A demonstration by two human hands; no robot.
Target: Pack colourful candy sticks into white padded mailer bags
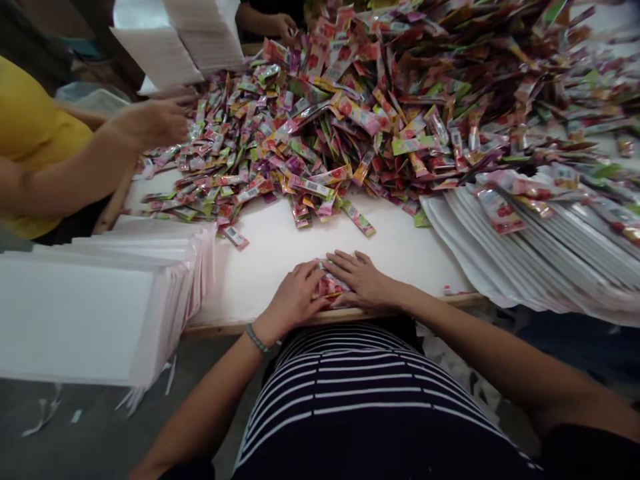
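My left hand (295, 297) and my right hand (365, 280) are curled around a small bunch of pink and red packets (330, 287) at the table's front edge. The bunch lies between them, partly hidden under the fingers. A green band circles my left wrist. Beyond my hands, a large heap of colourful packets (320, 147) spreads over the white table (400, 247). A loose packet (236, 238) lies to the left, near the heap's front.
A stack of white bags (90, 300) overhangs the table's left front. Another fanned stack (530, 247) is at the right, with packets on top. A person in yellow (35, 147) reaches toward the heap; another person's hand (284, 28) shows behind it.
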